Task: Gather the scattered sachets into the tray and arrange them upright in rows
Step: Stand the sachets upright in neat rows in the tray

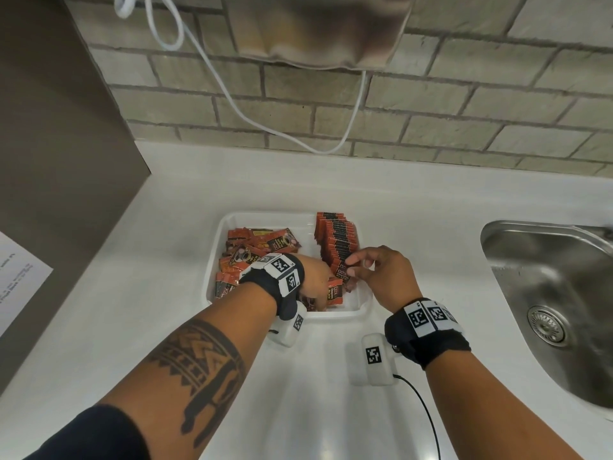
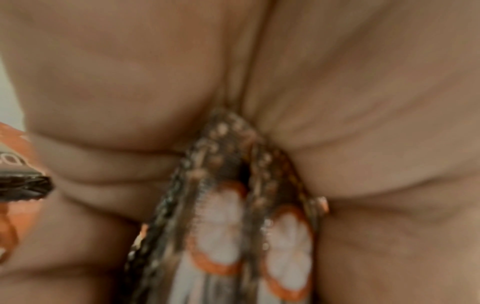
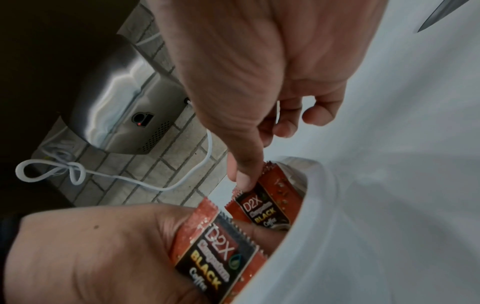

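A white tray point(image 1: 272, 216) sits on the counter. Red and black coffee sachets lie in a loose pile point(image 1: 252, 250) in its left half. Several more stand upright in a row point(image 1: 336, 240) along its right side. My left hand point(image 1: 320, 287) is inside the tray near the front and grips a few sachets point(image 2: 228, 216) against the palm; their printed faces point(image 3: 215, 253) show in the right wrist view. My right hand point(image 1: 353, 265) pinches the top edge of the front sachet point(image 3: 262, 205) of the row between thumb and fingers point(image 3: 244, 176).
A steel sink point(image 1: 547, 293) is sunk into the counter at the right. A metal hand dryer point(image 1: 318, 28) hangs on the brick wall with its white cable point(image 1: 232, 104) looping down. A dark panel point(image 1: 49, 161) with a paper sheet point(image 1: 16, 277) stands at the left.
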{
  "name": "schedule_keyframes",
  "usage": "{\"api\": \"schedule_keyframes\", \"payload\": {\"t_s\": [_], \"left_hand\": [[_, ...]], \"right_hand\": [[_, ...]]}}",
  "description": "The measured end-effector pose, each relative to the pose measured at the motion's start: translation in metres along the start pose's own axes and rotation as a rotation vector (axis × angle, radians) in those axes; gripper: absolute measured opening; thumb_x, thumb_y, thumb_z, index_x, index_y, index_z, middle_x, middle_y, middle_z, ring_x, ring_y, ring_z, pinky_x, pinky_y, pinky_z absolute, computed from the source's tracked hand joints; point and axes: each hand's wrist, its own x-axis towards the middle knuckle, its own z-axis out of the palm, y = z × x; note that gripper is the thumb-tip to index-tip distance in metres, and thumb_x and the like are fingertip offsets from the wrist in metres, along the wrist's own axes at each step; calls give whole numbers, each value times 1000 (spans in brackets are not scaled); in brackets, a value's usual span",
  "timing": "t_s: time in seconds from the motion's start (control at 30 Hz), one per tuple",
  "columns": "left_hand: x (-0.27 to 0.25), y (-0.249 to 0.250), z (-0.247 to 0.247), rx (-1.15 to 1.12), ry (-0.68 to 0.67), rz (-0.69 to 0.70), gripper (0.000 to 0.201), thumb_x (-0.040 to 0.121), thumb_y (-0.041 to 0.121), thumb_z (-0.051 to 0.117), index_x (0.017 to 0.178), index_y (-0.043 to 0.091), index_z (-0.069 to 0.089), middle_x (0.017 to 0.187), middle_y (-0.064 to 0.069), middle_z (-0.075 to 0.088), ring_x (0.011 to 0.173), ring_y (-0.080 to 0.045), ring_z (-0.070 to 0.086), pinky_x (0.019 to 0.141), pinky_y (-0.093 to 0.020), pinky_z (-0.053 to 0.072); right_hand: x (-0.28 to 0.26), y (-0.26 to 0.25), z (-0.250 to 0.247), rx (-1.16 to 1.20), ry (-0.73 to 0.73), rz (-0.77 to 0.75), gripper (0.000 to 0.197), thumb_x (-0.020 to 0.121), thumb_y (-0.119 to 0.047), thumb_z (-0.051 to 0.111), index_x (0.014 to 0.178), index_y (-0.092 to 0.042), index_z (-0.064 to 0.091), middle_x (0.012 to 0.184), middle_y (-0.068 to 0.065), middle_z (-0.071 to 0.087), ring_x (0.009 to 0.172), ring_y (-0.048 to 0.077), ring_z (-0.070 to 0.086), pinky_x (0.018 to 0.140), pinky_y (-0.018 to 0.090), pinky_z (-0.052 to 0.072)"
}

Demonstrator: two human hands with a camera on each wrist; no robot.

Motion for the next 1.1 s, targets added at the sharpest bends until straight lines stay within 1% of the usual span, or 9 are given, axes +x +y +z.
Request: {"api": "schedule_keyframes", "payload": {"t_s": [0.13, 0.2, 0.33, 0.47, 0.57, 0.67, 0.83, 0.97, 1.1], "left_hand": [[-3, 1, -2, -9, 3, 4, 37, 86, 26, 75, 118, 11, 64, 95, -2, 64, 77, -18, 58, 55, -25, 46], [-4, 0, -3, -10, 8, 5, 39, 86, 27, 75, 120, 12, 63, 94, -1, 64, 76, -16, 58, 55, -24, 46], [-6, -5, -3, -26, 12, 9, 45, 84, 32, 77, 123, 14, 63, 110, -4, 69, 96, -22, 65, 76, -30, 54], [-11, -12, -6, -54, 37, 42, 46, 81, 38, 80, 118, 15, 66, 108, -3, 70, 100, -24, 66, 91, -36, 55], [-17, -23, -12, -180, 77, 82, 44, 75, 42, 86, 110, 20, 70, 100, -1, 74, 94, -23, 70, 86, -34, 58], [-23, -28, -11, -469, 107, 129, 45, 68, 37, 92, 104, 17, 72, 89, -3, 76, 80, -18, 71, 71, -31, 60], [-28, -29, -6, -707, 132, 269, 32, 77, 27, 88, 101, 16, 69, 84, 0, 69, 76, -13, 65, 59, -26, 56], [-30, -43, -6, -648, 172, 258, 30, 87, 23, 80, 114, 23, 67, 93, 4, 73, 80, -10, 68, 59, -26, 57], [-30, -62, -8, -377, 212, 61, 27, 87, 30, 74, 113, 30, 70, 91, -7, 75, 71, -16, 67, 64, -34, 60]], "right_hand": [[-3, -4, -4, 71, 12, -18, 7, 85, -9, 77, 90, -14, 77, 85, 5, 59, 58, -12, 56, 60, 2, 39], [-4, -3, -4, 53, 28, -23, 8, 85, -13, 77, 89, -19, 78, 88, 5, 62, 61, -10, 55, 61, 3, 39], [-6, 0, -7, 13, 36, -2, 8, 84, -24, 79, 85, -31, 76, 85, -6, 65, 65, -9, 53, 66, 11, 37], [-19, -10, -13, 53, 25, -8, 5, 85, -27, 78, 80, -29, 76, 75, -11, 71, 64, -6, 56, 66, 14, 40], [-27, -20, -12, 129, -25, -13, 4, 83, -25, 80, 83, -27, 76, 76, -9, 73, 68, -2, 62, 66, 8, 45], [-28, -29, -7, 265, -94, 2, 11, 82, -16, 81, 89, -21, 75, 79, -5, 74, 69, 0, 66, 63, 8, 48], [-17, -35, -10, 356, -64, 11, 11, 83, -8, 79, 88, -17, 74, 79, 4, 75, 69, 16, 70, 65, 29, 58], [-10, -32, -19, 348, -11, 0, 9, 82, -11, 80, 87, -16, 75, 81, 1, 75, 74, 8, 69, 69, 16, 52], [-13, -26, -24, 18, 29, -73, 9, 84, -20, 79, 79, -26, 76, 79, -10, 72, 72, -2, 63, 67, 6, 43]]}}
